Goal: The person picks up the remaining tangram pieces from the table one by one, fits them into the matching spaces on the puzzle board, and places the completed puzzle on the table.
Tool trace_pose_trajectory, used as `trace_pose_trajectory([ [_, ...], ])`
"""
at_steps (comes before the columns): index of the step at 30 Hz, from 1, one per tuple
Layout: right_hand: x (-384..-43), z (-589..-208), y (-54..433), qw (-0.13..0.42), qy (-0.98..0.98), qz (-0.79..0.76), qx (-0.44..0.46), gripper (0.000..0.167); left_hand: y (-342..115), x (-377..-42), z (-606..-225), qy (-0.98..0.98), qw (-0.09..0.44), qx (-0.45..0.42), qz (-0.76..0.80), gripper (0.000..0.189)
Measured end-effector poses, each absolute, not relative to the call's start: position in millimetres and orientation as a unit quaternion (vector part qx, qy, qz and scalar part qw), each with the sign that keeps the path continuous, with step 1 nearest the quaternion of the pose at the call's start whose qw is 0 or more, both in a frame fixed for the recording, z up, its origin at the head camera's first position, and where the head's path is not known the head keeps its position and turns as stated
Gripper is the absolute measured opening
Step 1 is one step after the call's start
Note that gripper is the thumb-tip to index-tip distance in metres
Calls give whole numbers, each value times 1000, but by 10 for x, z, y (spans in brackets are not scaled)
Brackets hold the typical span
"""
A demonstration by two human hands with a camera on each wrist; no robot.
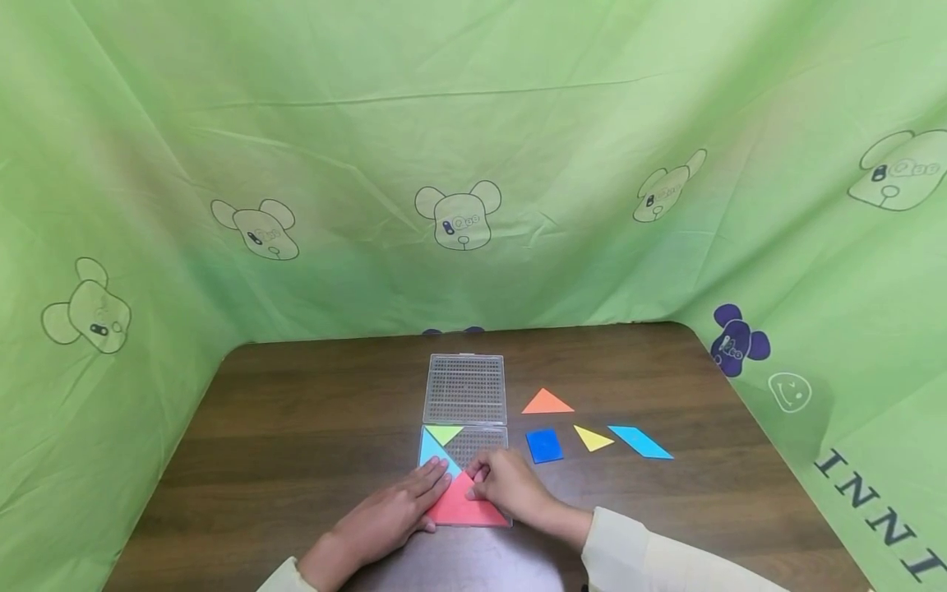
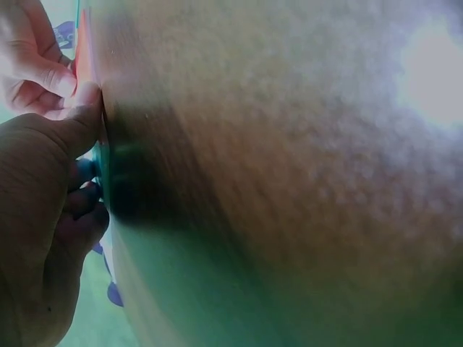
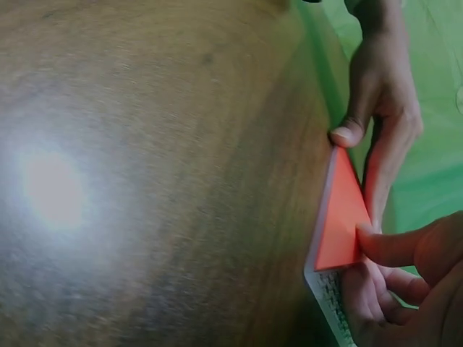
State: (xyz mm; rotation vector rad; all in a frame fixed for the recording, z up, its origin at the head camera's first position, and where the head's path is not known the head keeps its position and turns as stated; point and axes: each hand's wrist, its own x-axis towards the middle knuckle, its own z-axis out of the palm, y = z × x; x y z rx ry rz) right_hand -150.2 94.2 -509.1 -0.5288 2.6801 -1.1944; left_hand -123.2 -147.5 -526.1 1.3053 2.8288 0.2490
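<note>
A clear square plastic case lies unfolded, its gridded near half [image 1: 484, 440] holding flat tangram pieces. A large red triangle [image 1: 469, 511] fills the near side, a large light-blue triangle [image 1: 431, 448] the left, and a small green triangle [image 1: 444, 433] sits at the top. My left hand [image 1: 388, 511] rests over the light-blue and red triangles with fingers extended, its thumb by the case's near left corner. With thumb and curled fingers, my right hand [image 1: 514, 487] pinches the red triangle's right edge; the right wrist view shows that thumb on the red triangle [image 3: 338, 224].
Right of the case lie an orange triangle [image 1: 546, 402], a dark-blue square [image 1: 544, 446], a yellow triangle [image 1: 593, 439] and a blue parallelogram [image 1: 641, 441]. The case's other half [image 1: 465, 390] lies flat behind. Green cloth [image 1: 459, 288] surrounds the wooden table [image 1: 296, 427] at the back and sides.
</note>
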Motion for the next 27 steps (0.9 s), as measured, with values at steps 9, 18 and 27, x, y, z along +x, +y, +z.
trace_pose_trajectory([
  [9,-1387,-5169,942,-16,907,-369,-202,20,-1468,-1219,-5304,895,-58,438,54,55],
  [18,-1368,-5224,939,-23,907,-375,-192,22,-1450,-1212,-5319,895,-68,440,35,57],
  [27,-1351,-5255,921,-46,912,-360,-191,24,-1424,-1190,-5319,897,-68,436,13,59],
])
